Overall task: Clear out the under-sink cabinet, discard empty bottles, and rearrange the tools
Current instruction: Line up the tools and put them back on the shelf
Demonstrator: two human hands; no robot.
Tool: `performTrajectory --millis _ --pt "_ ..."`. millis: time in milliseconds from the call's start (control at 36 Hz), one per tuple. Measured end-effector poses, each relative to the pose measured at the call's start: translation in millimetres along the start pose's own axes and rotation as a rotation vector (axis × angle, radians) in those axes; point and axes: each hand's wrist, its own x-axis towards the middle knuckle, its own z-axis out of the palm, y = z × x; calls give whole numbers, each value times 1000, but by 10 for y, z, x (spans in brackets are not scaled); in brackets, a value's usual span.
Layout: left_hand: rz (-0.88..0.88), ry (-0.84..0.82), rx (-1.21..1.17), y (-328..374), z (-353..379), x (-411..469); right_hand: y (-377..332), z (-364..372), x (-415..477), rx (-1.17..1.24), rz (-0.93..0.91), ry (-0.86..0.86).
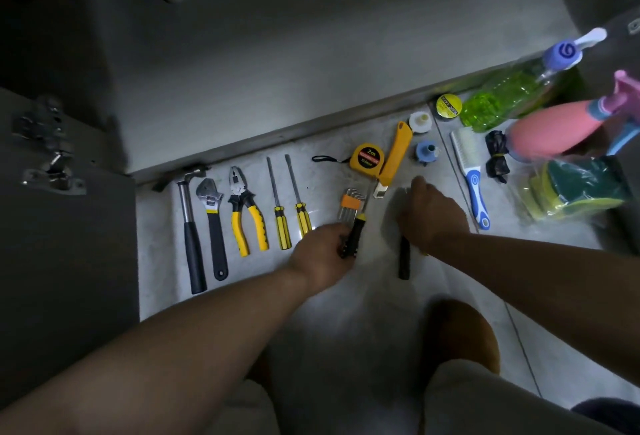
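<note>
Tools lie in a row on the floor before the open cabinet (311, 53): a hammer (190, 226), an adjustable wrench (213, 223), yellow pliers (246, 212) and two yellow screwdrivers (280, 212) (300, 206). My left hand (322, 254) grips a black-and-yellow screwdriver (355, 235) beside an orange hex key set (349, 204). My right hand (431, 212) rests over a black-handled tool (404, 261); whether it grips it is unclear. A yellow tape measure (367, 157) and a yellow utility knife (394, 157) lie behind.
To the right lie a roll of tape (449, 107), two small caps (420, 121) (426, 152), a blue-handled brush (471, 171), a green bottle (502, 98), a pink spray bottle (554, 129) and bagged sponges (575, 188). The cabinet door (65, 226) stands open at left.
</note>
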Motion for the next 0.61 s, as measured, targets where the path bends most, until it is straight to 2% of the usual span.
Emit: performTrajectory --millis 56,111,167,278,417,556,611 --pt "-70 37 -54 -112 -158 -18 -143 13 10 2 -216 33" --pt "-109 77 -93 -196 -267 -5 -290 28 26 3 -422 -7" --pt "-136 119 -101 -225 -322 16 -415 73 57 -10 -530 -66" --pt "-180 193 -76 -208 -301 92 -554 192 112 -115 -600 -133" --pt "-185 227 7 -111 -221 212 -428 219 139 -249 -666 -84" --pt "-228 257 52 -41 -180 304 -242 121 135 -246 -685 -56" --pt "-230 272 52 -28 -169 313 -239 57 168 -199 -659 10"
